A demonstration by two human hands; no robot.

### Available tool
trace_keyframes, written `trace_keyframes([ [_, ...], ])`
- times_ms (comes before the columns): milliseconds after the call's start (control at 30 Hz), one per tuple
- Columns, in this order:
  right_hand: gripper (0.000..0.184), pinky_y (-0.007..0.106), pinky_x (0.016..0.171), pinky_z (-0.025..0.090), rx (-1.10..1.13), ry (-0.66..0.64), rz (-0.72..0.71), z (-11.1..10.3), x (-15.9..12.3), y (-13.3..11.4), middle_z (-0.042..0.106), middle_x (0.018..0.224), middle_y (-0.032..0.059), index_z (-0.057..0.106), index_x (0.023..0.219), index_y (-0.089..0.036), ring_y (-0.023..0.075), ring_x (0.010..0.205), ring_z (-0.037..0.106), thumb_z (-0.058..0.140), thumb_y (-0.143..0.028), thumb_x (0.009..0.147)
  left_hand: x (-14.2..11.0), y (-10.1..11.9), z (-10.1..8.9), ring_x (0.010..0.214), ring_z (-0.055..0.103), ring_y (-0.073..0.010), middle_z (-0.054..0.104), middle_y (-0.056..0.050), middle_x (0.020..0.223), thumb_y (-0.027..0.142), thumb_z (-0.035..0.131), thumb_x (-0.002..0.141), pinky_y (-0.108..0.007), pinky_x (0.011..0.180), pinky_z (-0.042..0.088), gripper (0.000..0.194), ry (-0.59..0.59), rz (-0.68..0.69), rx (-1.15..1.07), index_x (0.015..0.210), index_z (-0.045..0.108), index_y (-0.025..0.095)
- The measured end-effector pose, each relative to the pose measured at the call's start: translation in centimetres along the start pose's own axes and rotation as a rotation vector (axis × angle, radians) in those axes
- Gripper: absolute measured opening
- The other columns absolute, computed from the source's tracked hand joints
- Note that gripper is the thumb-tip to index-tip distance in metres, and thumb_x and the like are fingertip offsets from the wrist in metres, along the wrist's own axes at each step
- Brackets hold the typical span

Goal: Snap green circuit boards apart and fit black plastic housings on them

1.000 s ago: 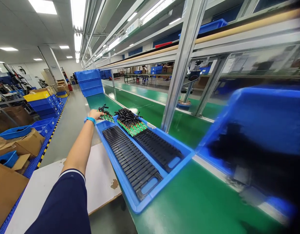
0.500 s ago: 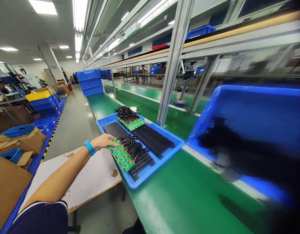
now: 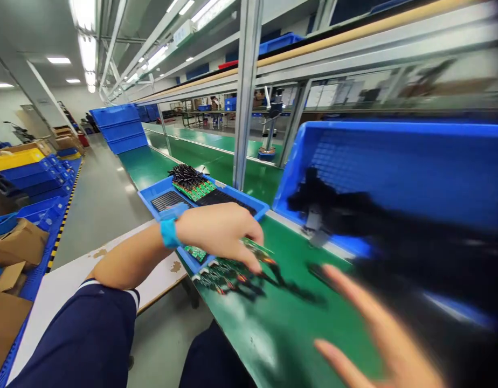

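Observation:
My left hand [image 3: 220, 231], with a blue band at the wrist, is closed around a green circuit board panel [image 3: 227, 272] whose black wire leads trail to the right. The panel is held over the green bench, just past the near end of a blue tray [image 3: 262, 211], and blur hides its details. In that tray are black slotted pieces [image 3: 168, 200] and another stack of green boards [image 3: 196, 189] topped by a bundle of black wires [image 3: 186, 175]. At the lower right, my right hand [image 3: 382, 334] is blurred, fingers spread, holding nothing, near a small dark object [image 3: 318, 272] on the bench.
A tilted blue bin [image 3: 394, 148] with a blurred black heap [image 3: 346, 202] stands on the right. A metal post [image 3: 246, 108] rises behind the tray. Stacked blue bins [image 3: 122, 129] stand farther along the green bench [image 3: 273, 345]. A white worn board [image 3: 91, 280] lies left.
My left hand has moved right with the circuit board panel, out of the tray and over the bench. My right hand has come into view. The view has shifted right.

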State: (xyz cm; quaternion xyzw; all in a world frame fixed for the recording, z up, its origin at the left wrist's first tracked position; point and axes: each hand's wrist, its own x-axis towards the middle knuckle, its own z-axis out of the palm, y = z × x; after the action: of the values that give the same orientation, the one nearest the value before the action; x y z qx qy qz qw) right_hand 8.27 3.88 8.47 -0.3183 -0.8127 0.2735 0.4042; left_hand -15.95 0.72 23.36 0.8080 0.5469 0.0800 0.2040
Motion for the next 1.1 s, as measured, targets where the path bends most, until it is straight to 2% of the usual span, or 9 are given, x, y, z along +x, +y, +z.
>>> trace_keyframes([
  [100, 0.046, 0.037, 0.076, 0.05, 0.341, -0.353, 0.273, 0.8, -0.7, -1.8, 0.065, 0.101, 0.0105, 0.054, 0.105, -0.021, 0.0273, 0.089, 0.061, 0.068, -0.038, 0.065, 5.2, 1.1, 2.5, 0.055, 0.052, -0.0108, 0.062, 0.001, 0.059, 0.033, 0.07, 0.059, -0.021, 0.053, 0.035, 0.019, -0.229, 0.127, -0.262, 0.07, 0.069, 0.017],
  [167, 0.028, 0.034, 0.063, 0.052, 0.632, -0.406, 0.555, 1.1, -1.8, -2.3, 0.068, 0.08, 0.0077, 0.055, 0.085, -0.019, 0.0221, 0.064, 0.064, 0.067, -0.036, 0.067, 8.4, 0.2, 5.1, 0.059, 0.055, -0.0134, 0.065, 0.0, 0.065, 0.039, 0.07, 0.057, -0.024, 0.059, 0.04, 0.035, -0.301, 0.061, -0.624, 0.086, 0.068, 0.02],
  [233, 0.027, 0.033, 0.059, 0.052, 0.857, -0.222, 0.758, 1.0, -3.5, -2.3, 0.068, 0.074, 0.0051, 0.051, 0.081, -0.019, 0.0177, 0.054, 0.062, 0.068, -0.036, 0.068, 10.4, -1.3, 8.4, 0.071, 0.06, -0.018, 0.067, -0.006, 0.08, 0.055, 0.059, 0.064, -0.03, 0.068, 0.043, 0.055, -0.304, -0.04, -1.128, 0.106, 0.06, 0.019],
  [333, 0.033, 0.037, 0.065, 0.052, 1.007, 0.096, 0.873, 0.8, -6.0, -2.0, 0.068, 0.085, 0.0082, 0.049, 0.088, -0.019, 0.0198, 0.064, 0.064, 0.069, -0.034, 0.068, 10.4, -2.8, 13.8, 0.099, 0.056, -0.0245, 0.06, -0.017, 0.108, 0.071, 0.032, 0.071, -0.04, 0.087, 0.037, 0.076, -0.32, -0.073, -1.681, 0.113, 0.054, 0.012],
  [400, 0.034, 0.041, 0.072, 0.05, 1.066, 0.208, 0.885, 0.7, -7.2, -1.8, 0.066, 0.098, 0.0122, 0.048, 0.095, -0.019, 0.0234, 0.076, 0.065, 0.067, -0.035, 0.071, 9.0, -2.7, 17.2, 0.105, 0.052, -0.0268, 0.057, -0.019, 0.114, 0.074, 0.02, 0.071, -0.041, 0.091, 0.033, 0.085, -0.375, -0.053, -1.85, 0.112, 0.054, 0.007],
  [500, 0.038, 0.046, 0.086, 0.043, 1.173, 0.272, 0.839, 0.6, -8.2, -1.5, 0.058, 0.114, 0.0145, 0.047, 0.106, -0.021, 0.0265, 0.094, 0.06, 0.063, -0.035, 0.075, 6.9, -1.2, 20.6, 0.097, 0.057, -0.0263, 0.061, -0.017, 0.106, 0.064, 0.03, 0.078, -0.039, 0.087, 0.037, 0.071, -0.348, -0.047, -1.935, 0.112, 0.055, 0.007],
  [667, 0.04, 0.049, 0.096, 0.032, 1.309, 0.201, 0.743, 0.1, -9.0, -1.4, 0.051, 0.124, 0.0117, 0.046, 0.112, -0.025, 0.0267, 0.11, 0.05, 0.062, -0.028, 0.076, 6.5, 1.4, 20.8, 0.087, 0.061, -0.0215, 0.067, -0.012, 0.094, 0.039, 0.04, 0.086, -0.034, 0.08, 0.043, 0.041, -0.086, -0.193, -1.878, 0.109, 0.057, 0.009],
  [933, 0.042, 0.05, 0.099, 0.025, 1.348, 0.156, 0.759, -0.2, -9.6, -0.8, 0.047, 0.128, 0.0108, 0.045, 0.112, -0.028, 0.0258, 0.113, 0.047, 0.063, -0.025, 0.074, 6.6, 2.0, 18.9, 0.092, 0.061, -0.0222, 0.065, -0.013, 0.1, 0.036, 0.041, 0.086, -0.036, 0.083, 0.045, 0.038, -0.078, -0.24, -1.889, 0.109, 0.057, 0.01],
  [1100, 0.042, 0.049, 0.098, 0.027, 1.308, 0.177, 0.798, -0.1, -9.3, -1.1, 0.056, 0.118, 0.0109, 0.044, 0.111, -0.027, 0.0253, 0.109, 0.051, 0.063, -0.028, 0.073, 6.3, 2.6, 18.3, 0.091, 0.061, -0.0229, 0.065, -0.013, 0.098, 0.037, 0.041, 0.086, -0.036, 0.083, 0.045, 0.039, -0.095, -0.269, -1.894, 0.11, 0.056, 0.01],
])
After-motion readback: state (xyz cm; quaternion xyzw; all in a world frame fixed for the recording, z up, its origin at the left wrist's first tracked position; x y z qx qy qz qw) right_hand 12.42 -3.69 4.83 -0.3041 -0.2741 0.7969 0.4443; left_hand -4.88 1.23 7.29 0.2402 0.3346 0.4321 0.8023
